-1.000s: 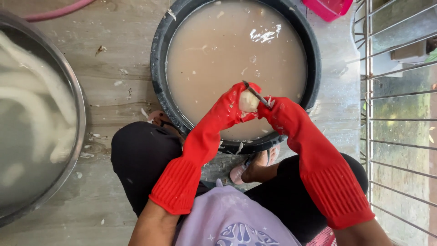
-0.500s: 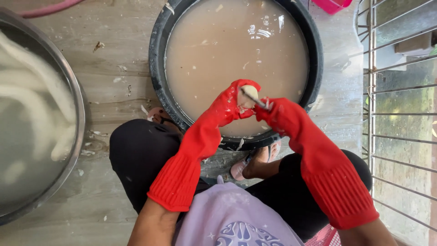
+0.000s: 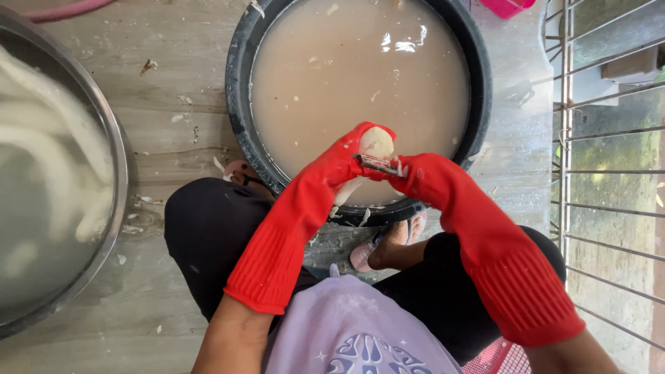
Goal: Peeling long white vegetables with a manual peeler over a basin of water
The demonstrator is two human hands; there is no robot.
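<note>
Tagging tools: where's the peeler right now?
Head view, centre: the peeler is in the right hand, blade against the pale root held by the left hand, over the near rim of the black tub.

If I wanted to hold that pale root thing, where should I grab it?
Probably around its lower end, from the left, as the left hand does now. The pale root stands with its rounded top bare over the black tub, and the peeler in the right hand comes in from the right.
</note>
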